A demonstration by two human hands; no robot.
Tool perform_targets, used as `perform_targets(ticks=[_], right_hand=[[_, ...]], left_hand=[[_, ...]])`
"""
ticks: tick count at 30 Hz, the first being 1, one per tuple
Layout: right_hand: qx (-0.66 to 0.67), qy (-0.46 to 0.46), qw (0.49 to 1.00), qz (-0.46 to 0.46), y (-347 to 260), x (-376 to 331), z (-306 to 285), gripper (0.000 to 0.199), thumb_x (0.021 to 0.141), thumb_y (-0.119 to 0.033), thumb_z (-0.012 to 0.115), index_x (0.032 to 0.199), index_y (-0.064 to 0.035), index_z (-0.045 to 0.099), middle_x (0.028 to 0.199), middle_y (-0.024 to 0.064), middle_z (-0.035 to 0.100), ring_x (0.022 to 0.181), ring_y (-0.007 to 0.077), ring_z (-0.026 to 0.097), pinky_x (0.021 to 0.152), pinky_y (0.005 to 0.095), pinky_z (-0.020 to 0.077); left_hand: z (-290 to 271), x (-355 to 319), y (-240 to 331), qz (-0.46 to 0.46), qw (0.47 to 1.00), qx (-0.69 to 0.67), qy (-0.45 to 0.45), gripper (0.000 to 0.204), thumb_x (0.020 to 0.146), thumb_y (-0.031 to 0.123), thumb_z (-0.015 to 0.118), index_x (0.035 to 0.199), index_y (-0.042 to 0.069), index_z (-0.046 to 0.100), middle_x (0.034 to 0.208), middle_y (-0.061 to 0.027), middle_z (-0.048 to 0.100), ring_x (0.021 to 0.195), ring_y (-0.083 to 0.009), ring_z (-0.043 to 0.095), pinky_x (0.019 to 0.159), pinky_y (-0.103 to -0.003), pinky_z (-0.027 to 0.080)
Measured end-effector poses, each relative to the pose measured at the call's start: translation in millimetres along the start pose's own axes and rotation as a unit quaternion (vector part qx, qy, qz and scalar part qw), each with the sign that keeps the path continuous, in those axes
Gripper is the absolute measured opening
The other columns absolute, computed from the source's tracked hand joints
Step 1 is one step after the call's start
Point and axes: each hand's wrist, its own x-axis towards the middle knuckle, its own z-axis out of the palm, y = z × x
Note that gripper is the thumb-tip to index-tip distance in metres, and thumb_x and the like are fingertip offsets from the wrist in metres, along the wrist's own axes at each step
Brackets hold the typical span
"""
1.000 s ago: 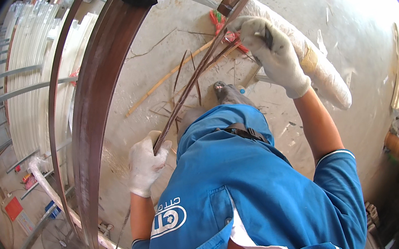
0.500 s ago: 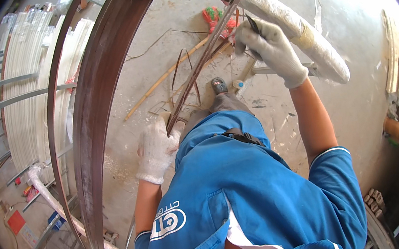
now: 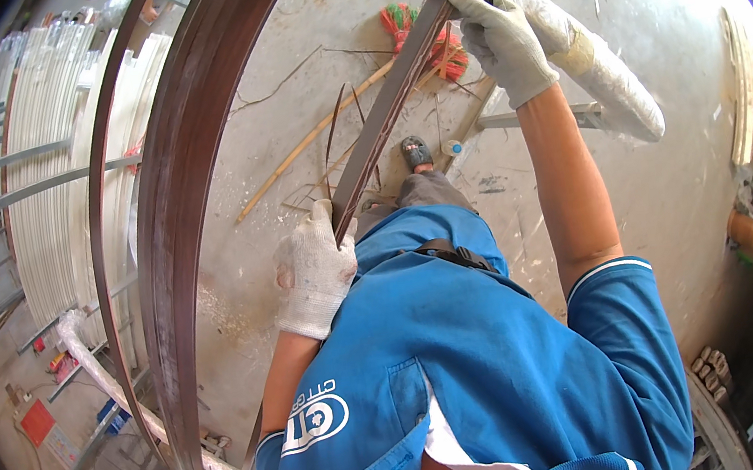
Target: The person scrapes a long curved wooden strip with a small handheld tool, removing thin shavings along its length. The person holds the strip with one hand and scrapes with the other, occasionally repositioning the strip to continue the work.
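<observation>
Gripped at both ends in gloved fists — left hand [image 3: 314, 275] low at the near end, right hand [image 3: 503, 41] high at the far — long dark strip [image 3: 390, 111] slanting up-right over concrete floor [image 3: 288, 124] beside stacked curved brown strips [image 3: 195, 210].

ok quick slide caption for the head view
Two gloved hands, left and right, grip a long dark metal strip above a dusty concrete floor.
</observation>
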Motion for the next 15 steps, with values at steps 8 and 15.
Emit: perform_targets(ticks=[8, 15], right_hand=[[-0.032, -0.024, 0.999, -0.023, -4, -13, -5, 0.021, 0.094, -0.018, 0.073, 0.110, -0.0039, 0.070, 0.079, -0.0033, 0.064, 0.051, 0.0007, 0.038, 0.046, 0.0184, 0.0287], [-0.076, 0.059, 0.989, -0.116, -12, -30, -22, 0.036, 0.106, -0.032, 0.055, 0.126, -0.0029, 0.063, 0.088, -0.0001, 0.066, 0.061, 0.0030, 0.047, 0.052, 0.0192, 0.0357]], left_hand=[[-8, 1, -3, -0.016, 0.999, -0.047, -0.017, 0.036, 0.090, 0.032, 0.071, 0.110, 0.003, 0.067, 0.085, -0.0198, 0.072, 0.080, -0.0404, 0.070, 0.073, -0.047, 0.053], [-24, -85, -75, -0.135, 0.982, -0.119, -0.049, 0.041, 0.092, 0.038, 0.070, 0.113, 0.003, 0.069, 0.068, -0.0135, 0.064, 0.060, -0.0255, 0.063, 0.060, -0.039, 0.047]])
